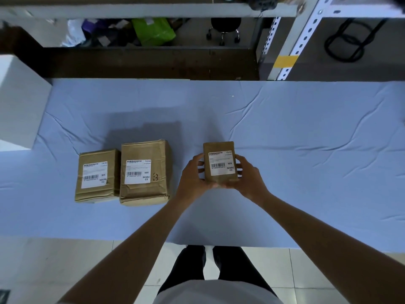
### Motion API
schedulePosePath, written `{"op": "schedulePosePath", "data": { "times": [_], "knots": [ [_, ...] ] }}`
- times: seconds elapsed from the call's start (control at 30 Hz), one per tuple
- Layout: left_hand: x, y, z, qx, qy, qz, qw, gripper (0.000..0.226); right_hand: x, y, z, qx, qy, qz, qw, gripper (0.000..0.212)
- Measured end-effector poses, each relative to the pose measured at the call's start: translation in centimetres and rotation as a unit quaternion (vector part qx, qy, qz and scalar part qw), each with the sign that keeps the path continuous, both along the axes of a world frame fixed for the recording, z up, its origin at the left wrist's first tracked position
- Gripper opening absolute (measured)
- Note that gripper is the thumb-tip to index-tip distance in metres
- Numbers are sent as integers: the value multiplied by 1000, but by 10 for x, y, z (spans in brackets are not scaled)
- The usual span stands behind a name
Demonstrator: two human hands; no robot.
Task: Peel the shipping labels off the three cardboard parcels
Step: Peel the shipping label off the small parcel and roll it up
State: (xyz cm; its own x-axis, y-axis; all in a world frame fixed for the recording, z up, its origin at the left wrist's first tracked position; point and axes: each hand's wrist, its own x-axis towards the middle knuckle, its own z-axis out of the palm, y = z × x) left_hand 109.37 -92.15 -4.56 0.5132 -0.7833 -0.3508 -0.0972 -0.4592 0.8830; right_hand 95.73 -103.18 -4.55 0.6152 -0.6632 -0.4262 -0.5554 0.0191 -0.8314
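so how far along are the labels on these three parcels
Nothing peeled yet: all three labels are on. Both hands, left hand and right hand, hold the small parcel, label intact. The left parcel and middle parcel sit untouched on the blue cloth.

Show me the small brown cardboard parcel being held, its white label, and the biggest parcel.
Small brown cardboard parcel (228, 181), head view, bare lower front.
White shipping label (221, 162), head view, middle.
Biggest brown cardboard parcel (160, 154), head view, top face.

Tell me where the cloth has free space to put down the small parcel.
Bare blue cloth lies right of the small parcel held by the left hand and right hand, and behind all three. The left is crowded: two parcels sit touching.
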Motion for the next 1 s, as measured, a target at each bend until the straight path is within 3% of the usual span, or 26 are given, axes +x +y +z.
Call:
{"op": "schedulePosePath", "data": {
  "times": [0.1,0.27,0.5,0.67,1.0],
  "knots": [
    [5,1,-1,-7,-12,-15,1000,85,3,-4,3,15,9,17,1000,113],
    [12,2,-5,-6,-32,12,999,63,0,-5,2,43,-15,20,999,109],
    [13,0,-5,3,-57,8,998,58,-2,-2,-4,32,-10,36,999,84],
    [11,2,-3,8,-60,5,998,60,-6,3,-2,19,-8,67,998,122],
    [10,0,3,20,-19,12,1000,56,-7,6,-6,13,-21,20,1000,113]
  ]
}}
